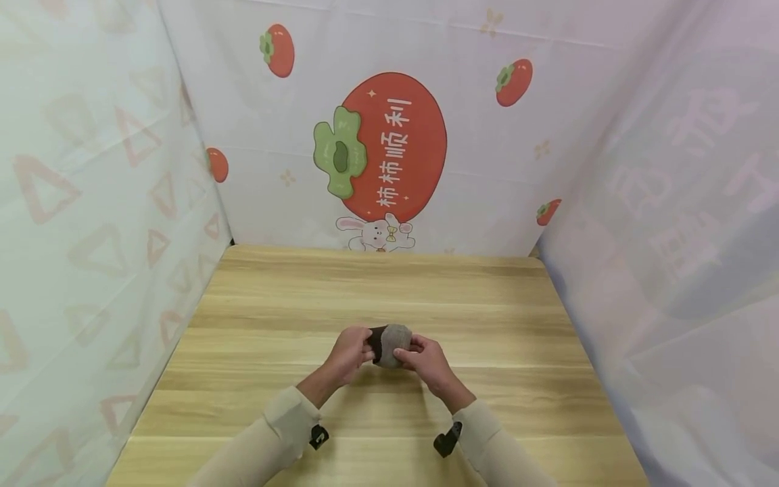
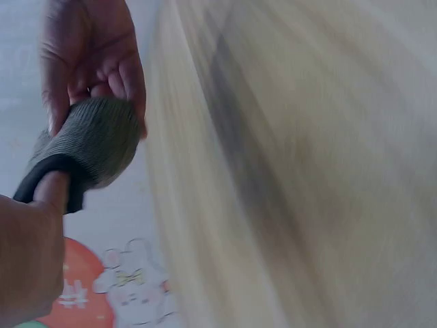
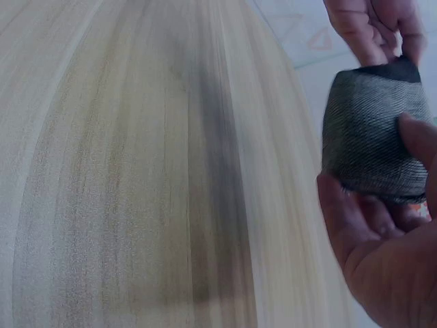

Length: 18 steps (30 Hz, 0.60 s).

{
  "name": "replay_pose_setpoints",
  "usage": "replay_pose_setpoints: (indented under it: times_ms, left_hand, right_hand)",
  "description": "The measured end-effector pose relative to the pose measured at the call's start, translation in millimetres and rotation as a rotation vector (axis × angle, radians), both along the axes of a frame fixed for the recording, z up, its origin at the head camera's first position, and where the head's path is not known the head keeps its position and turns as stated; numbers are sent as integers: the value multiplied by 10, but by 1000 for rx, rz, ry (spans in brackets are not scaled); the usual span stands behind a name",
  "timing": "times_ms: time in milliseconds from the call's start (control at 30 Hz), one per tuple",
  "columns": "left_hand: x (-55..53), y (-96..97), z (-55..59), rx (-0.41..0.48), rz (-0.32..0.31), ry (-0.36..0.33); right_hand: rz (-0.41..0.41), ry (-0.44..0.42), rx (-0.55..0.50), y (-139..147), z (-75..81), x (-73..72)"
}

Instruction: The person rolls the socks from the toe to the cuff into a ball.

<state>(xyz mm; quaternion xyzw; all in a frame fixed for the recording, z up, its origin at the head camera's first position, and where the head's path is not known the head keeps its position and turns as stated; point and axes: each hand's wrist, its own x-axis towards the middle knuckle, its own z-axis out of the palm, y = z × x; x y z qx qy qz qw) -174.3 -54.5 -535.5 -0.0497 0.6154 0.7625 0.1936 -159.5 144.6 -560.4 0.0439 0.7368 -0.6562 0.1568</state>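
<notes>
A grey knitted sock bundle (image 1: 397, 343) with a black band is held in the air above the table, between both hands. At its black end, my left hand (image 1: 347, 357) pinches the band; in the left wrist view the thumb (image 2: 52, 190) lies at the band's opening. From the other side, my right hand (image 1: 433, 367) grips the grey part, with its thumb on the near face and fingers behind or under it. The right wrist view shows the ribbed grey fabric (image 3: 372, 130) rounded and compact. What is inside the bundle is hidden.
A wood-grain table (image 1: 389, 291) lies beneath the hands. White cloth walls stand around it, the back one (image 1: 475, 203) printed with persimmons and a rabbit. Dark wrist devices (image 1: 319, 436) sit at the cuffs of the light sleeves (image 1: 268, 433).
</notes>
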Motion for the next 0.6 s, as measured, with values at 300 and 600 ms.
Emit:
replay_pose_setpoints:
  times_ms: [300, 600]
  left_hand:
    - [16, -61, 11, -682, 4, 282]
    - [-22, -50, -23, -563, -48, 187]
  right_hand:
    - [-4, 38, 158, -68, 19, 19]
    - [6, 48, 171, -56, 34, -16]
